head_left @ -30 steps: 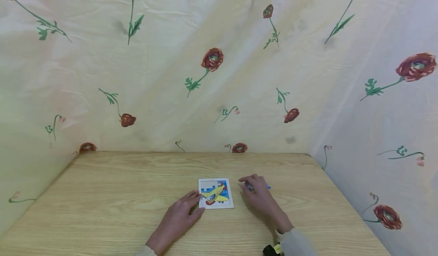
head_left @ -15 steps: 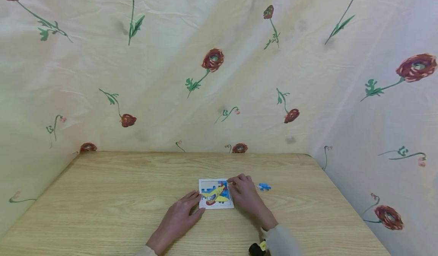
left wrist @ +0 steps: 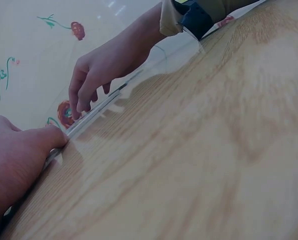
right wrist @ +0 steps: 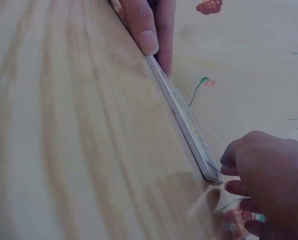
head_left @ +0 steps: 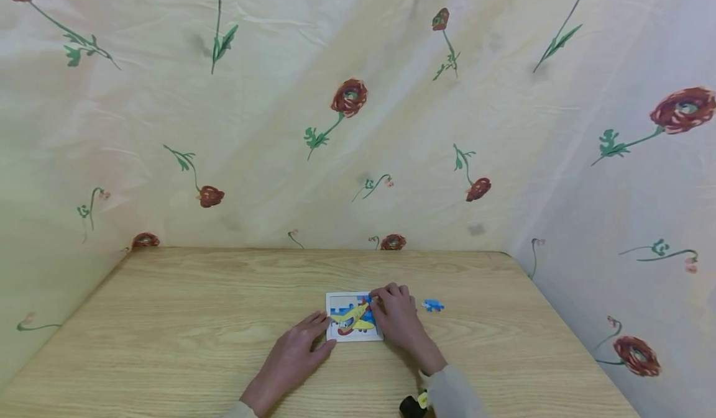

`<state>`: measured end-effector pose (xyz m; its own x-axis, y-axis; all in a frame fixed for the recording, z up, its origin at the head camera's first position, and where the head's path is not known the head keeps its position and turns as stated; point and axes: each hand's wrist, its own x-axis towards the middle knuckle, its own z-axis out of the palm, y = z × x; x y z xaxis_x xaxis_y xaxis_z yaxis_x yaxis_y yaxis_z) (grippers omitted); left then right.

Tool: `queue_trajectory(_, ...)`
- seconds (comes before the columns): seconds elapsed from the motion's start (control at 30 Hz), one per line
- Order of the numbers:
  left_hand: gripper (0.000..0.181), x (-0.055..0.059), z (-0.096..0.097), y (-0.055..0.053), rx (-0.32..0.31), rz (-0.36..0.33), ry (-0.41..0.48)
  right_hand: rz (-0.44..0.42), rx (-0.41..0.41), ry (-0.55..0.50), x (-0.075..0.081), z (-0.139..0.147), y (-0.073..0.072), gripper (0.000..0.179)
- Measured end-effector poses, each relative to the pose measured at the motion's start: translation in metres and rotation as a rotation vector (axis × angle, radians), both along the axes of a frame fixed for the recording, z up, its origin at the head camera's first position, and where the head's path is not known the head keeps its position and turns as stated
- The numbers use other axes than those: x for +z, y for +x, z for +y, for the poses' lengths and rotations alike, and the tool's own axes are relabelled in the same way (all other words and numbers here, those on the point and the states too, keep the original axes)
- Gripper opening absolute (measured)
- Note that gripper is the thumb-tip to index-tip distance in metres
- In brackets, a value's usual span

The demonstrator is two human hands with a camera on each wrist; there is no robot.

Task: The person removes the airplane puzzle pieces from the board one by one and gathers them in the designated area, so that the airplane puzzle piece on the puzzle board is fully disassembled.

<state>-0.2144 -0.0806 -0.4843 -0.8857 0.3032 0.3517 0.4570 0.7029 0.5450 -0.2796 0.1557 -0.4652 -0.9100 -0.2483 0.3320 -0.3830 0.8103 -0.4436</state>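
A square puzzle board point(head_left: 330, 332) with a white rim and a yellow airplane picture lies on the table. Bare backing shows at its upper left inside the rim. My left hand point(head_left: 296, 353) rests at the board's left side, fingers fairly straight along the edge and thumb by the lower-left corner. Over the upper-right part of the board is my right hand point(head_left: 399, 315), its fingers bent downward. In the left wrist view, the right hand's fingertips point(left wrist: 79, 107) point down at the board. Whether they pinch a piece is hidden. Blue puzzle pieces point(head_left: 432, 305) lie just right of that hand.
The wooden table point(head_left: 224, 281) runs back to a flower-patterned cloth point(head_left: 268, 126) hanging behind and at both sides. A black and yellow object point(head_left: 413, 405) shows by the right sleeve.
My right hand has moved left from over the blue pieces to the board's upper-right edge, uncovering some of them. The left hand has stayed in place.
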Motion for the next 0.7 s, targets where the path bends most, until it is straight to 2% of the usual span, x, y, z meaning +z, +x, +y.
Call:
queue_trajectory(0.43,0.049,-0.0011,0.0001,0.0000,0.005,-0.015,-0.010,-0.016,-0.014,-0.059,-0.0011,-0.0036,-0.0027,0.018)
queue_trajectory(0.7,0.049,-0.0013,0.0004,-0.0011,0.007,-0.011,-0.011,-0.048,-0.004,-0.184,-0.0009,-0.0047,-0.0051,0.020)
